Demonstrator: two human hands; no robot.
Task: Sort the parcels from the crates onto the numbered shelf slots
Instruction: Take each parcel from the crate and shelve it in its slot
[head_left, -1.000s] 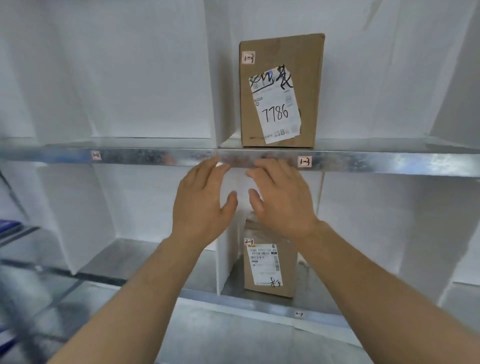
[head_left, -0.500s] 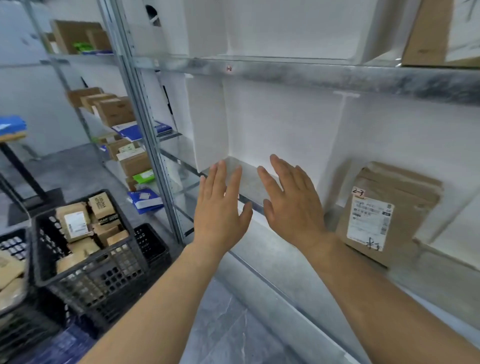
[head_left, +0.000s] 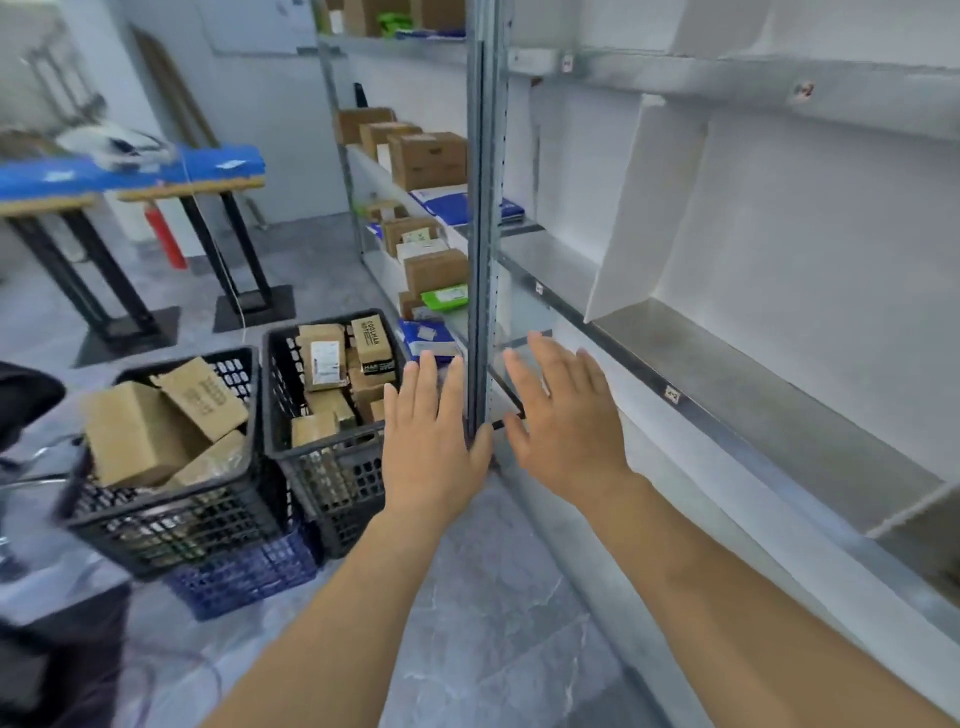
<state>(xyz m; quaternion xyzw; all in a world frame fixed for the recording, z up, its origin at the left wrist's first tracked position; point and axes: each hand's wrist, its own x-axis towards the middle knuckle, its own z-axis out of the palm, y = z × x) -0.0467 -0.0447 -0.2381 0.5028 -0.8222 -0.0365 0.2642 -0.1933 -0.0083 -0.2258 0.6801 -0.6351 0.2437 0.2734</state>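
Note:
Both of my hands are stretched out in front of me with straight fingers and hold nothing. My left hand (head_left: 434, 441) hovers over the near right corner of a black crate (head_left: 332, 467) filled with several brown parcels (head_left: 324, 361). My right hand (head_left: 563, 415) is just right of the grey shelf upright (head_left: 480, 234), in front of the metal shelf (head_left: 727, 374) with its white-walled slots and small number tags. A second black crate (head_left: 171, 525) at the left holds larger cardboard boxes (head_left: 140, 434).
A blue crate (head_left: 244, 577) sits under the black ones. Beyond the upright, another shelf unit carries boxes (head_left: 428, 158) and blue mailers. A blue-topped table (head_left: 130, 176) on black legs and a red extinguisher (head_left: 165, 236) stand at the back left. Grey floor lies below my arms.
My view has swung left and down, away from the slots with the placed boxes. The two crates have come into view, and both empty hands have dropped toward them.

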